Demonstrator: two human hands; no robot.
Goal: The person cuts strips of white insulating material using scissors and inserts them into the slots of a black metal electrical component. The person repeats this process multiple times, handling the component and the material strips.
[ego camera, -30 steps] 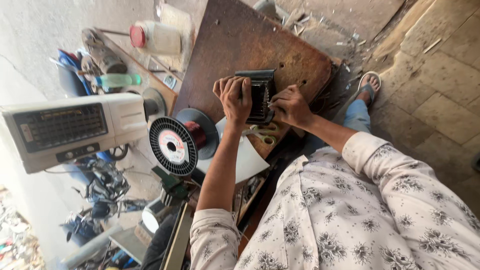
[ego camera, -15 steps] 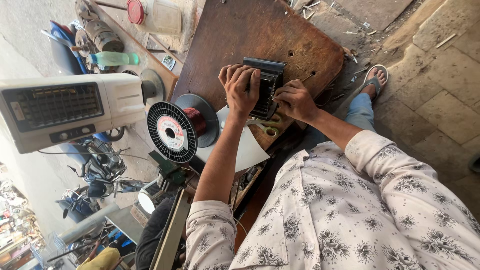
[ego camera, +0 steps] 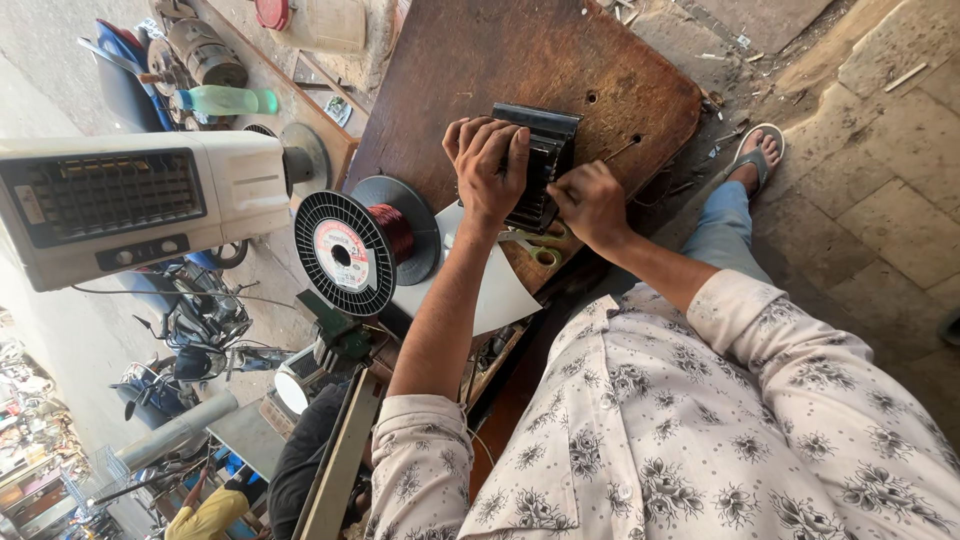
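Bench (ego camera: 470, 70): brown wooden board, worn and scuffed, with small holes near its far edge.
Stator core (ego camera: 540, 165): dark, ribbed metal block lying on the bench, between the two hands and partly covered by them.
Left hand (ego camera: 492, 170): laid over the near side of the stator core, fingers curled over its top edge and gripping it.
Right hand (ego camera: 590, 205): closed in a loose fist against the core's right side, touching it; whether anything is pinched in the fingers cannot be told.
Scissors (ego camera: 535, 247): green-handled, flat on the bench just below the core, near the right wrist.
Wire spool (ego camera: 365, 245): black flanges, coppery winding, left of the left forearm.
White sheet (ego camera: 500, 295): under the left forearm, beside the spool.
Cooler (ego camera: 130, 205): white housing, far left.
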